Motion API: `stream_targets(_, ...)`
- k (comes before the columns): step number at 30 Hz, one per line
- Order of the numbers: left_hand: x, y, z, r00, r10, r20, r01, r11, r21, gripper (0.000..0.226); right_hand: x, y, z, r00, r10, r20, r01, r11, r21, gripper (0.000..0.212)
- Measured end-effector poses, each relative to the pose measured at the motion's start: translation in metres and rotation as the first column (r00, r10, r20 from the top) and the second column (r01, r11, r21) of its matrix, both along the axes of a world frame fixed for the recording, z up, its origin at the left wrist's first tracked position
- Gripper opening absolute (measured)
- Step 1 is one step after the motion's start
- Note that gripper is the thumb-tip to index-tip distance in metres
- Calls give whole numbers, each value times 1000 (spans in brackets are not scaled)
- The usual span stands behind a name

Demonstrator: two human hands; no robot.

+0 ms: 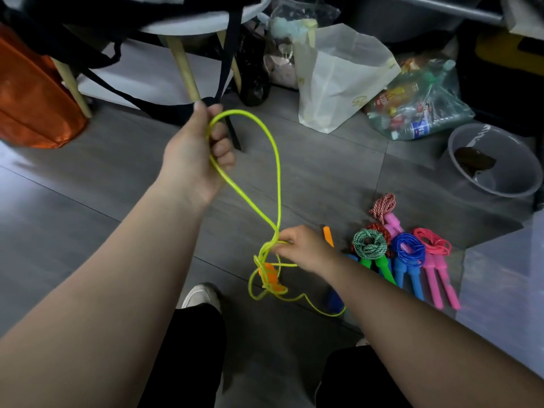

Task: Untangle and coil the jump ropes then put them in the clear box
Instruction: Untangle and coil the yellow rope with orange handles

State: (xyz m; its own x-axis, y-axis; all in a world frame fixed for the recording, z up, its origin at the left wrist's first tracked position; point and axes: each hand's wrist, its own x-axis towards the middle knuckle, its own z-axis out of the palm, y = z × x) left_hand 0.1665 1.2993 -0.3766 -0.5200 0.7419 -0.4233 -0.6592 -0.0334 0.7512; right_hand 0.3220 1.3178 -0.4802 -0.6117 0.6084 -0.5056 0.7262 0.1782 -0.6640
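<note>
Left grip (200,151) fists yellow rope (278,172) loop high; right grip (303,248) pinches it at the knot w/ orange handle (269,276), over the floor (88,231). I'd give slack, feed handle thru, no yanking.

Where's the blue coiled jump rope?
In the head view, the blue plastic coiled jump rope lies on the grey floor at right, between the green-and-white braided coil and the pink plastic coil.

My feed is dim, evenly lit; shadows on the grey tiled floor (103,187) are soft. The white paper bag (338,75) looks brightest. Wide-angle distortion bends the edges, and fine detail is smeared.
</note>
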Motion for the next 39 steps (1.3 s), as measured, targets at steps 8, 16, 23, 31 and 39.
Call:
stream_targets(8, -10, -11, -30, 438, -505, -744, -277, 712, -646, 56, 8, 23, 24, 964, -238, -117, 211, 956, -201, 21)
stream_targets(16, 39, -20, -40, -38, -776, -630, 476, 540, -694, 30, 25, 27, 60, 976, -156, -153, 135, 981, -140, 20)
stream_targets(23, 28, -13, -37, 190, -668, -719, 432, 715, -550, 32, 42, 37, 72, 949, -224, -222, 196, 971, -139, 17)
stream_targets(31, 4, -12, -36, 353, -512, -784, 110, 854, -508, 28, 68, 58, 65, 823, -508, -256, 488, 862, -139, 21)
stream_targets(39, -12, -8, -25, 786, 12, -618, -195, 954, -230, 29, 90, 72, 62, 569, -726, -387, 662, 683, -307, 19)
